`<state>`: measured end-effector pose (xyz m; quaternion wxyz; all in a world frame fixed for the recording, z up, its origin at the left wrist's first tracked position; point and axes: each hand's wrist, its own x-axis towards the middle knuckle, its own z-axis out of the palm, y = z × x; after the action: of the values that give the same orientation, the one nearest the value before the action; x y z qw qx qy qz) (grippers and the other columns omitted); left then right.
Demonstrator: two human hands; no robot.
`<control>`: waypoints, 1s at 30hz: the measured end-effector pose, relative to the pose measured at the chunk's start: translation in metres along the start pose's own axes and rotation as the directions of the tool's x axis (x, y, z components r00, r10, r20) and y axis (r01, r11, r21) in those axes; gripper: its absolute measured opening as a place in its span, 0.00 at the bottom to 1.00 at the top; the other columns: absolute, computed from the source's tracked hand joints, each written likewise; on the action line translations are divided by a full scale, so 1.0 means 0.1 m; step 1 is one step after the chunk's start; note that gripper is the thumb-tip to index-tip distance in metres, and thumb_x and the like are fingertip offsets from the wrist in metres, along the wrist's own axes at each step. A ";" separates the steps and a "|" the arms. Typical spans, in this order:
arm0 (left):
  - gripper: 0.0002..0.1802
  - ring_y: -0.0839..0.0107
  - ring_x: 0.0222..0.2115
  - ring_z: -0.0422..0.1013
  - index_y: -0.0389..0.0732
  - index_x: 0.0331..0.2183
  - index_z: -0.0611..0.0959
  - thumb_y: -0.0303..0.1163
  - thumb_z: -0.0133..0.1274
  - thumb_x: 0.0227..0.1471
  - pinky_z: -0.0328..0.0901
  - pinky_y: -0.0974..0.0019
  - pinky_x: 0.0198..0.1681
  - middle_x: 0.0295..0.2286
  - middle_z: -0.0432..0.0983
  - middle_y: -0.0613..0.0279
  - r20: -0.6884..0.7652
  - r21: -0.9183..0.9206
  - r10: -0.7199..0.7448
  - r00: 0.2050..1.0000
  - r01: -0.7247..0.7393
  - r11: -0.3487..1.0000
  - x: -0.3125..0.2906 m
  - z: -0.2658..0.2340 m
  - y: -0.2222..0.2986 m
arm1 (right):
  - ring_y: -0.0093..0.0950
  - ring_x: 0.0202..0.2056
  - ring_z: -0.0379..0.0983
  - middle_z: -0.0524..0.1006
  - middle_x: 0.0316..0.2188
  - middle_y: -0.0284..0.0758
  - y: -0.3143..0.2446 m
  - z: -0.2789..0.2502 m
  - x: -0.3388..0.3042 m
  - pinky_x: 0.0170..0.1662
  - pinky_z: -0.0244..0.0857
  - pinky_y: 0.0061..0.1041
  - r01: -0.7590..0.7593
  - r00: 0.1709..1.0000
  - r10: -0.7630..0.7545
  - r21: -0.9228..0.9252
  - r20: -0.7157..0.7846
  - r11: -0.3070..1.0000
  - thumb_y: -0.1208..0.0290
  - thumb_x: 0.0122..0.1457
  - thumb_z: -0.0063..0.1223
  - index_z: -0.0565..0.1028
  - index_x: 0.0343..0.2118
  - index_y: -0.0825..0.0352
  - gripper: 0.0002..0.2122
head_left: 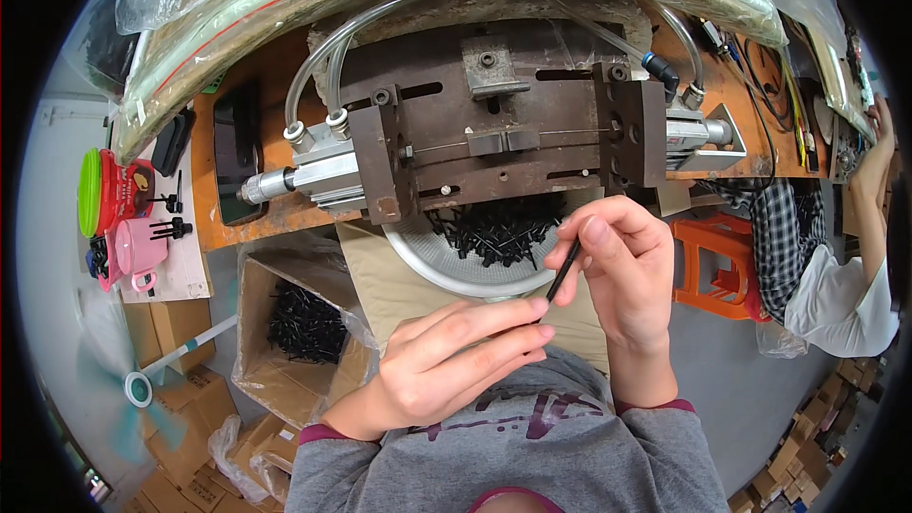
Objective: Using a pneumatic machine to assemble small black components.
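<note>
A thin black rod-shaped part (563, 272) is held at a slant in front of my chest. My right hand (627, 271) pinches its upper end between thumb and fingers. The fingers of my left hand (456, 351) close around its lower end, which they partly hide. Just beyond my hands, a round pale mesh basket (434, 272) holds many similar black parts (494, 236). Over the basket's far side stands a brown metal fixture (442, 171) with a small split block (503, 142) at its middle.
Silver air cylinders (328, 176) with clear hoses flank the fixture on the wooden bench (275, 225). A phone (237, 147) lies at left, near a pink cup (140, 245). Below are a carton (256, 361) of black parts and a fan (139, 389). At right, another person (841, 294) sits by an orange stool (708, 271).
</note>
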<state>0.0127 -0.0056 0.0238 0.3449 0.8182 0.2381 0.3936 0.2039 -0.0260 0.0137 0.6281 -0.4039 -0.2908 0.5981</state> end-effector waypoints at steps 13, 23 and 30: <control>0.16 0.67 0.30 0.79 0.35 0.34 0.86 0.25 0.67 0.36 0.74 0.70 0.29 0.42 0.79 0.53 -0.006 -0.078 0.057 0.998 -0.057 0.995 -0.06 -0.05 -0.03 | 0.24 0.19 0.76 0.80 0.27 0.46 -0.07 0.13 -0.07 0.22 0.67 0.18 0.049 0.998 -0.052 -0.096 -0.028 0.994 0.69 0.68 0.43 0.72 0.36 0.73 0.11; 0.16 0.66 0.32 0.79 0.31 0.34 0.85 0.23 0.65 0.36 0.75 0.68 0.31 0.43 0.78 0.50 0.012 -0.133 0.091 0.996 -0.089 0.987 -0.04 -0.05 -0.05 | 0.30 0.25 0.79 0.72 0.26 0.39 -0.09 0.14 -0.04 0.15 0.71 0.19 0.083 0.997 -0.082 -0.127 0.012 0.988 0.67 0.68 0.42 0.68 0.34 0.75 0.13; 0.18 0.68 0.32 0.78 0.37 0.33 0.86 0.26 0.70 0.33 0.75 0.70 0.32 0.40 0.80 0.54 0.028 -0.085 0.049 0.998 -0.046 0.995 -0.03 -0.05 -0.01 | 0.25 0.20 0.76 0.78 0.26 0.45 -0.10 0.17 -0.06 0.24 0.71 0.20 0.084 0.996 -0.084 -0.063 0.002 0.994 0.72 0.67 0.45 0.71 0.36 0.75 0.10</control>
<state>0.0062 -0.0049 0.0237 0.3731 0.8142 0.1965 0.3991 0.1941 -0.0293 0.0312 0.6398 -0.4114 -0.3261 0.5613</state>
